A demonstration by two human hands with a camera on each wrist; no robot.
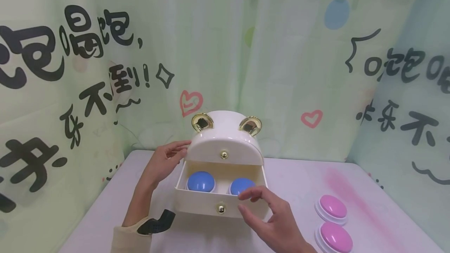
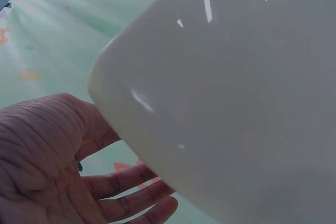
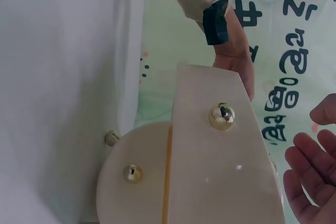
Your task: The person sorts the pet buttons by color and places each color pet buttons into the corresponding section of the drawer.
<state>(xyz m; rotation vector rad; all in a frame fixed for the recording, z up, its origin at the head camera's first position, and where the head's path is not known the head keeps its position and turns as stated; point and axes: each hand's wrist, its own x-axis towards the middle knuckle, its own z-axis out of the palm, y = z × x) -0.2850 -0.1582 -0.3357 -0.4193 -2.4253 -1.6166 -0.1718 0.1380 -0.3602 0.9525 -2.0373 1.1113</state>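
Note:
A white drawer box (image 1: 225, 124) with two gold-rimmed eye shapes on top stands on the table. Its lower drawer (image 1: 197, 200) is pulled out, showing a round gold knob on the front. Inside sit two blue domed buttons with white bases, the left one (image 1: 200, 181) in fuller view and the right one (image 1: 241, 185) partly covered. My left hand (image 1: 165, 163) rests against the box's left side, fingers extended. Over the drawer's front right edge hovers my right hand (image 1: 275, 218), fingers bent, thumb apart, holding nothing.
Two pink domed buttons with white bases, a farther one (image 1: 333, 207) and a nearer one (image 1: 335, 237), lie on the table (image 1: 299, 179) to the right. A pale green curtain (image 1: 281, 69) with printed lettering surrounds the table's back and sides.

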